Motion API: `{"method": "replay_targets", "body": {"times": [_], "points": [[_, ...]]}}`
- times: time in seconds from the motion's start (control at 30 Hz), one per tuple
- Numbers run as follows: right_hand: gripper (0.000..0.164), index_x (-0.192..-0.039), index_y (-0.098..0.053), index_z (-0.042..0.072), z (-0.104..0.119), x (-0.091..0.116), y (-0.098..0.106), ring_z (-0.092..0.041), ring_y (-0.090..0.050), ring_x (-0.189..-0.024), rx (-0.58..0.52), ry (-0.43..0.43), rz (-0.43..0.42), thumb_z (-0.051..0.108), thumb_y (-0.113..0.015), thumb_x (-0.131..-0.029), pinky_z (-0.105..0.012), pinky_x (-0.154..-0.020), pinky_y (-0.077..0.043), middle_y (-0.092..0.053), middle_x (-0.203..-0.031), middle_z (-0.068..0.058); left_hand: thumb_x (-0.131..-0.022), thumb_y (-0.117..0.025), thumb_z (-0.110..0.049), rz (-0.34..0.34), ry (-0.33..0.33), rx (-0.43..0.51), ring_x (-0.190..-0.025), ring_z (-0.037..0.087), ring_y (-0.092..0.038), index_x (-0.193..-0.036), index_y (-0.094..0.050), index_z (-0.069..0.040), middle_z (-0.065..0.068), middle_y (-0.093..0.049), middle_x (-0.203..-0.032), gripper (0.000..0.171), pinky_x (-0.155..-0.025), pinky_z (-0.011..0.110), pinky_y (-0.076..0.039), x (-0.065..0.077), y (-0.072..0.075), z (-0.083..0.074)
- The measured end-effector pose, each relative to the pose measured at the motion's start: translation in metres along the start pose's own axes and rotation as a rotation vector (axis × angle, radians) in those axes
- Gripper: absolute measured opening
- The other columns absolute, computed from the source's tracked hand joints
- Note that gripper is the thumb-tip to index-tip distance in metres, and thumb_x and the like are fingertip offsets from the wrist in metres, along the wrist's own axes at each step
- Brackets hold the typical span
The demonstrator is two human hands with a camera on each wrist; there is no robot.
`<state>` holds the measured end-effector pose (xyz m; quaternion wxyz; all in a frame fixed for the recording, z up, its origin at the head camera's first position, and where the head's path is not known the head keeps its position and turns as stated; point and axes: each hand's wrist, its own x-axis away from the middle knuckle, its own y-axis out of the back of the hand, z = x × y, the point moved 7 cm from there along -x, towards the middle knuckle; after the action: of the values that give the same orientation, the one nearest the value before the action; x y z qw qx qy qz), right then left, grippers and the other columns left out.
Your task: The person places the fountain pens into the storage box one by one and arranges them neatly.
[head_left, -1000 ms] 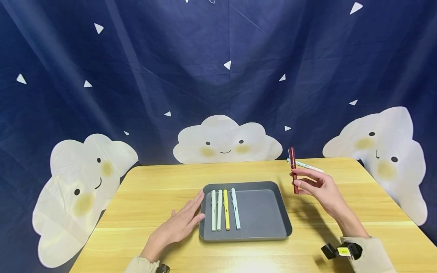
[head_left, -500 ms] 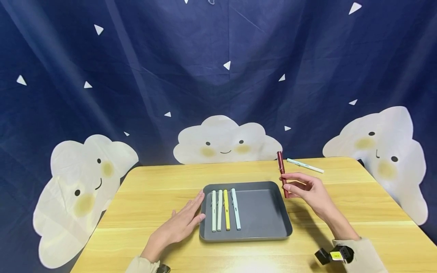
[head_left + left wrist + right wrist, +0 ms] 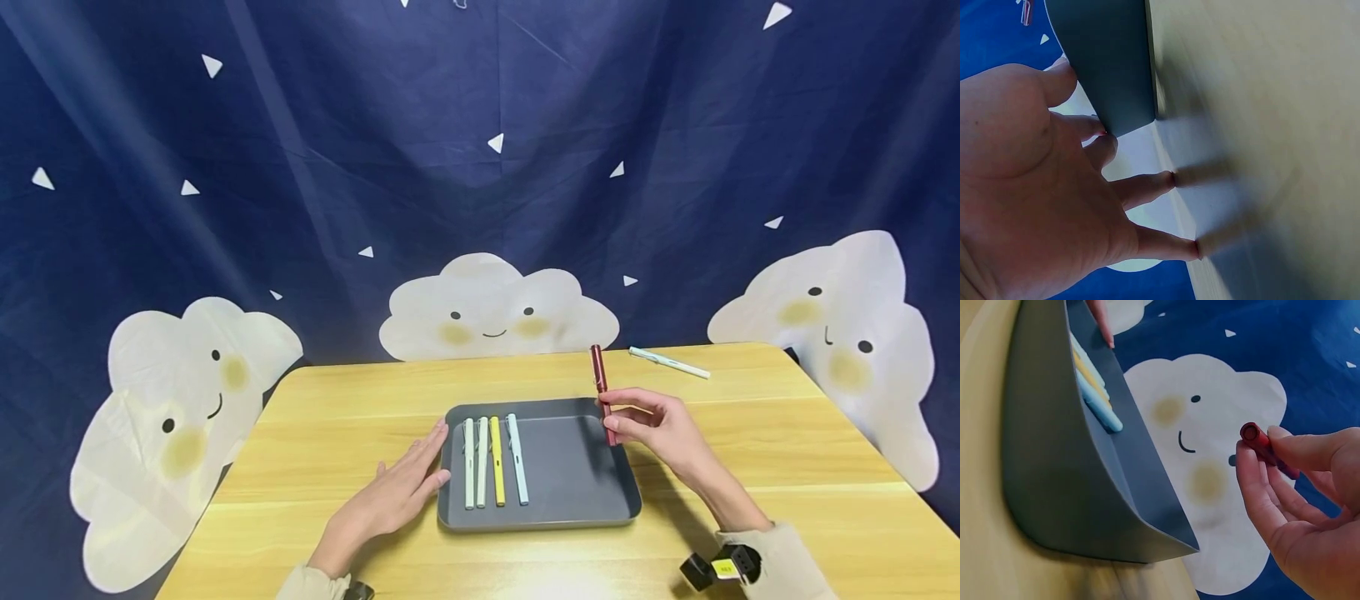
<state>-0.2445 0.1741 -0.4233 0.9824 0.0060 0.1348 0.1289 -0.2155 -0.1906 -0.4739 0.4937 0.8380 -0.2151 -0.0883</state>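
Observation:
My right hand (image 3: 660,429) pinches a dark red pen (image 3: 600,375) between thumb and fingers, its clip end tipped up. In the head view the pen overlaps the right rim of the grey tray (image 3: 577,483); the right wrist view shows it raised above the rim. Inside the tray, side by side toward the left, lie two pale green pens (image 3: 469,467), a yellow pen (image 3: 497,462) and a light blue pen (image 3: 517,458). My left hand (image 3: 393,492) rests with straight fingers against the tray's left side, some fingertips on the table in the left wrist view.
Another pale blue and white pen (image 3: 670,362) lies on the wooden table (image 3: 337,433) toward the back right. Behind the table hangs a dark blue curtain (image 3: 315,167) printed with white clouds and triangles.
My right hand has carried the red pen leftward and slightly nearer, from beside the tray to over its right edge. The left hand and the tray have stayed in place.

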Motion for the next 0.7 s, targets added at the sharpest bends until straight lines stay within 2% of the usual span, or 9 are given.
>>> {"method": "replay_targets", "body": {"times": [0.13, 0.33, 0.43, 0.57, 0.7], "points": [[0.038, -0.124, -0.059, -0.021, -0.005, 0.000, -0.007, -0.016, -0.076, -0.087, -0.004, -0.031, 0.023, -0.009, -0.072, -0.091, -0.037, -0.073, -0.062, -0.077, -0.106, -0.008, -0.110, -0.040, -0.046, -0.001, -0.002, -0.002, -0.152, 0.041, -0.021, -0.167, -0.013, -0.022, -0.003, -0.008, -0.172, 0.067, -0.101, 0.087, -0.013, 0.000, 0.000, 0.000], [0.039, -0.124, -0.061, -0.019, -0.014, 0.001, -0.018, -0.025, -0.076, -0.089, 0.046, -0.084, 0.050, -0.005, -0.074, -0.091, -0.038, -0.073, -0.062, -0.075, -0.105, -0.014, -0.110, -0.040, -0.046, 0.000, 0.007, 0.002, -0.153, 0.040, -0.021, -0.167, -0.013, -0.023, -0.009, -0.005, -0.170, 0.067, -0.102, 0.087, -0.013, 0.000, 0.000, 0.000], [0.039, -0.124, -0.060, -0.020, -0.018, 0.002, -0.023, -0.025, -0.075, -0.087, 0.042, -0.097, 0.064, -0.004, -0.073, -0.091, -0.040, -0.072, -0.063, -0.074, -0.105, -0.017, -0.110, -0.041, -0.046, 0.002, 0.008, 0.003, -0.153, 0.040, -0.021, -0.167, -0.013, -0.024, -0.010, -0.004, -0.170, 0.067, -0.102, 0.087, -0.012, 0.000, 0.000, 0.000], [0.037, -0.124, -0.061, -0.019, -0.022, 0.003, -0.031, -0.021, -0.074, -0.083, 0.045, -0.097, 0.078, -0.004, -0.072, -0.092, -0.041, -0.070, -0.063, -0.072, -0.102, -0.019, -0.110, -0.041, -0.046, 0.004, 0.008, 0.004, -0.153, 0.040, -0.021, -0.167, -0.012, -0.024, -0.009, -0.004, -0.170, 0.067, -0.102, 0.087, -0.012, 0.000, 0.000, 0.000], [0.033, -0.122, -0.063, -0.016, -0.025, 0.004, -0.041, -0.021, -0.073, -0.082, 0.066, -0.087, 0.102, -0.004, -0.072, -0.092, -0.041, -0.069, -0.063, -0.070, -0.105, -0.026, -0.110, -0.040, -0.047, 0.001, 0.007, 0.006, -0.153, 0.040, -0.021, -0.167, -0.012, -0.024, -0.009, -0.004, -0.170, 0.067, -0.102, 0.087, -0.012, 0.000, 0.000, 0.000]]}}
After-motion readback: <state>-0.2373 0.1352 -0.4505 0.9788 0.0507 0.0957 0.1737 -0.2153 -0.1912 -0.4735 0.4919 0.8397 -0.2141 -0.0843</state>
